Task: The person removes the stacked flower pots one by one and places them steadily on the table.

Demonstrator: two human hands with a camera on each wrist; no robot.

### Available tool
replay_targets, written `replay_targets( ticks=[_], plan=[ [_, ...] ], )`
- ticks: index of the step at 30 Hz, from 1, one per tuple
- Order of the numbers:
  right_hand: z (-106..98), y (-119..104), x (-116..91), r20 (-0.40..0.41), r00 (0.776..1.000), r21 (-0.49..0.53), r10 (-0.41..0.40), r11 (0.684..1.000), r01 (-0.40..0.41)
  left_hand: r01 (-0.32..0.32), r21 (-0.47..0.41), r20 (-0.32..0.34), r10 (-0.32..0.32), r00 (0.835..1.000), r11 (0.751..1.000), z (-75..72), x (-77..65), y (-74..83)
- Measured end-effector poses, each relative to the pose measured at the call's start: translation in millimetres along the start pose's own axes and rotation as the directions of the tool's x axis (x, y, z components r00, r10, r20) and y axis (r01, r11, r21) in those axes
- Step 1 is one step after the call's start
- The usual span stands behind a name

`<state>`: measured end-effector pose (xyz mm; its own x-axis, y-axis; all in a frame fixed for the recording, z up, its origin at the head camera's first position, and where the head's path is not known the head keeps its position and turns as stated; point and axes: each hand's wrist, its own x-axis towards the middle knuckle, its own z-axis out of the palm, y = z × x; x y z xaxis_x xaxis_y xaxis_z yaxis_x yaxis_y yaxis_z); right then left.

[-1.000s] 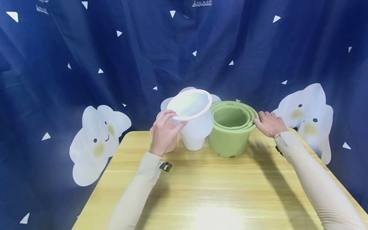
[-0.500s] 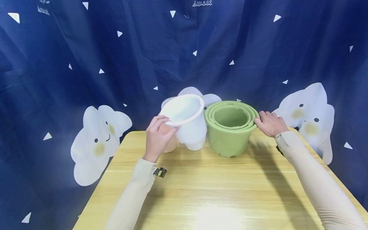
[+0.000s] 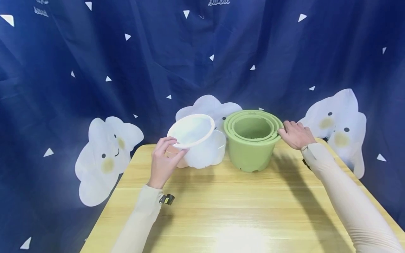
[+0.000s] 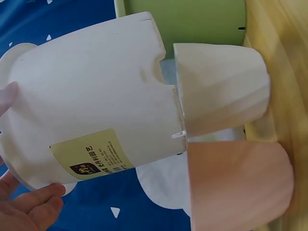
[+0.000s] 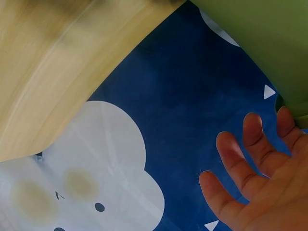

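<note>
My left hand [image 3: 164, 162] grips the near left rim of a large white flowerpot [image 3: 200, 153], thumb on the outside. That pot is tilted; its yellow label [image 4: 91, 154] shows in the left wrist view. Behind it on the table stand a smaller white pot [image 4: 224, 91] and a pink pot [image 4: 240, 185], both largely hidden in the head view. To the right is a stack of nested green flowerpots [image 3: 251, 154]. My right hand [image 3: 296, 135] holds its right rim with thumb and index finger, the other fingers spread loosely; the thumb is hidden in the right wrist view.
The wooden table [image 3: 221, 203] has its far edge just behind the pots. A dark blue curtain [image 3: 152, 63] with white triangles and clouds hangs beyond. Black straps are at both wrists.
My left hand has moved left and down, carrying the large white pot off the smaller white pot's front to before the pink one. My right hand and the green stack stay put.
</note>
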<state>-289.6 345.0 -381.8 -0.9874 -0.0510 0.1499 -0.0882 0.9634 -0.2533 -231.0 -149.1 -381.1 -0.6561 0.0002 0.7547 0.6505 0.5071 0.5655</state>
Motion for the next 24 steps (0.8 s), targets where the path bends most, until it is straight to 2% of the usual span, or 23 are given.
replay_targets(
  ticks=[11,18,24],
  plan=[
    [0.6,1.7,1.4,0.008,1.0,-0.002,-0.003,1.0,0.003,-0.024,0.022,0.002,0.024,1.0,0.999,-13.7,-18.0,-9.4],
    [0.3,1.8,2.1,0.008,1.0,-0.002,-0.004,1.0,0.004,-0.031,-0.006,-0.015,0.031,0.999,0.999,-22.3,-30.4,-5.6],
    [-0.6,0.4,1.4,0.001,1.0,0.002,-0.001,1.0,0.001,-0.016,0.021,-0.007,0.016,1.0,1.0,-28.5,-43.9,-4.7]
  ],
)
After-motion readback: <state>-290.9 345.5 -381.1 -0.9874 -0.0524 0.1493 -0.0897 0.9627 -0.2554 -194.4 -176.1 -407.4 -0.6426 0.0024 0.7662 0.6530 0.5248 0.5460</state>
